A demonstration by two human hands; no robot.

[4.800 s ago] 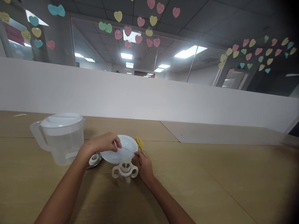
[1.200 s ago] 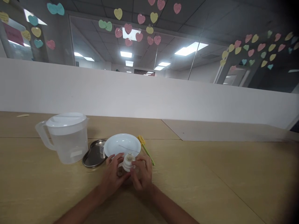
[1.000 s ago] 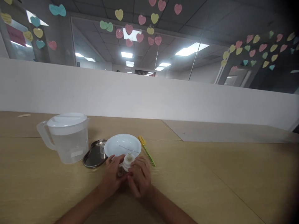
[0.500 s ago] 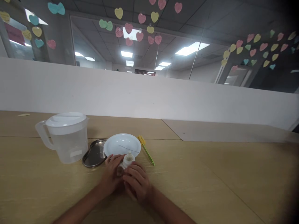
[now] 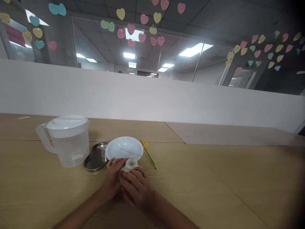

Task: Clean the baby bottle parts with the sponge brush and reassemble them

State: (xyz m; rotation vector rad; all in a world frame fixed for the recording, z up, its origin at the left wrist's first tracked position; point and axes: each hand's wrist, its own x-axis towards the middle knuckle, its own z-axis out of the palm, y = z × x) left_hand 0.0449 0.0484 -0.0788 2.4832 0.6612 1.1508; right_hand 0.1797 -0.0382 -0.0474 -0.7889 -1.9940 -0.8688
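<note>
Cupping the bottle (image 5: 131, 163) from both sides, the person has it right in front of them on the near side of the dish (image 5: 119, 147), teat up. The left hand (image 5: 113, 176) is curled round its left side, probably to keep it steady, while the right hand (image 5: 137, 186) wraps across the front, fingers close together and bent, likely for a firm grip on the body. Left fingers look bunched too, but their tips are hard to see. Everything else sits in a loose arc, presumably to leave elbow room: jug (image 5: 70, 146) far left with its handle facing out, tray (image 5: 94, 161) next, brush (image 5: 151, 157) just right of the dish. The thin wire (image 5: 130, 152) lies across the dish, maybe so it doesn't roll off. Most of the bottle is hidden behind the hands, so no telling what's inside. The clear bit (image 5: 103, 152) at the tray's right end is too hazy to name, and the forearms run out of frame.
</note>
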